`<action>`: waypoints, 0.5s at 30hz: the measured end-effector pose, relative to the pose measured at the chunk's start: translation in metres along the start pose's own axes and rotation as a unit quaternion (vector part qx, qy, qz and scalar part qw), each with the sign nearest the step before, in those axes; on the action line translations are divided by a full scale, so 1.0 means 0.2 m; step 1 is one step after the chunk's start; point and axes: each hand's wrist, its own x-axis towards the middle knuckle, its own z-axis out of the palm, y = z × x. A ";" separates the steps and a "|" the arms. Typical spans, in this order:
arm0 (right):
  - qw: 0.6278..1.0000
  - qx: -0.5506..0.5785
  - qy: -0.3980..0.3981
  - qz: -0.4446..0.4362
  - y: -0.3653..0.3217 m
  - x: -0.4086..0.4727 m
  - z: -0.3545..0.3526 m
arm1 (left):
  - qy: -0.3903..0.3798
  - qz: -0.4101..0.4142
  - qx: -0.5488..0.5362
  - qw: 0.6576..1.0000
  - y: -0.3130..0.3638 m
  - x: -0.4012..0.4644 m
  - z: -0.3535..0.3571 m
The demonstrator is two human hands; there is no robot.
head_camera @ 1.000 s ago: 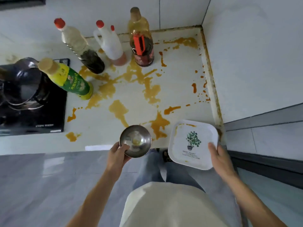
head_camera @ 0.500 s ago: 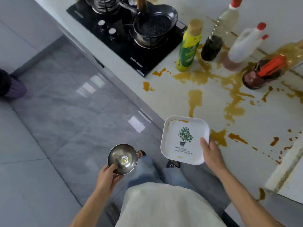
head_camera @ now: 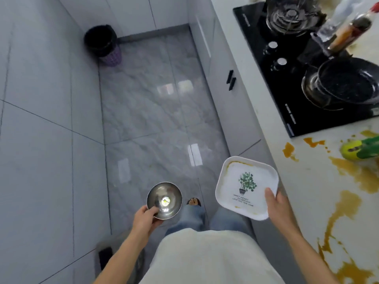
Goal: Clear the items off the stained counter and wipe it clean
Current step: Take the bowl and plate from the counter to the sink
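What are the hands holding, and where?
Left hand grips the metal bowl by its near rim; right hand holds the white plate by its near corner.

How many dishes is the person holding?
2. The left hand holds a small metal bowl over the floor. The right hand holds a white square plate beside the stained counter.

**Bright, even light; blur and bending at the edges**

The scene is evenly and brightly lit. Pale patches of glare are seen on the glossy floor (head_camera: pixel 155 128) in the middle of the frame, and a bright spot is mirrored in the bowl (head_camera: pixel 164 200). Shadows are soft and faint. The bottles (head_camera: pixel 346 27) at the upper right are smeared by blur. Straight tile lines are bent toward the left edge by the wide lens.
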 end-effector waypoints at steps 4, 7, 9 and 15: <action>0.999 -0.020 -0.008 0.035 -0.12 0.10 0.07 | -0.007 0.026 -0.025 0.999 0.28 0.13 0.05; 0.998 -0.014 -0.008 0.053 -0.23 0.23 0.12 | -0.018 0.038 -0.050 0.998 0.52 0.21 0.10; 0.998 -0.019 -0.011 0.058 -0.31 0.34 0.15 | -0.014 0.048 -0.049 0.998 0.67 0.27 0.13; 0.998 -0.032 -0.040 0.036 -0.71 0.76 0.29 | 0.007 0.057 -0.041 0.998 1.06 0.43 0.16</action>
